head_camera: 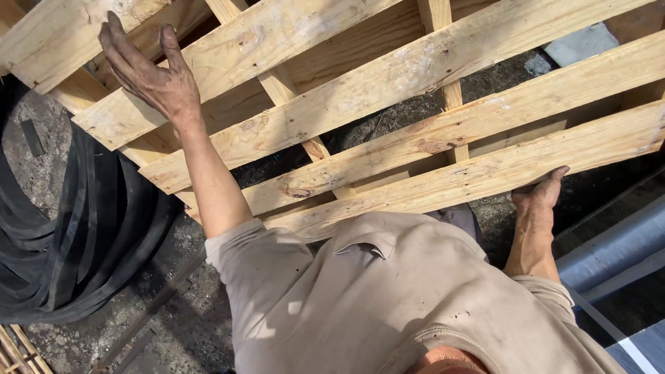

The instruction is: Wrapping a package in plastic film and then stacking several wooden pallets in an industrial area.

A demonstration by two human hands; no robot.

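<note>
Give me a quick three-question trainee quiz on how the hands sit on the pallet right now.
1. True or false: the left hand lies open on the top of a slat of the wooden pallet.
2. Where does the right hand grip? A) the pallet's near edge slat B) the black rubber rings C) the grey pipe
3. Fill in: to the person's left, beside the pallet, lies a stack of black rubber ____.

Key: 1 true; 2 A; 3 rings. The grey pipe lies untouched at the right.
</note>
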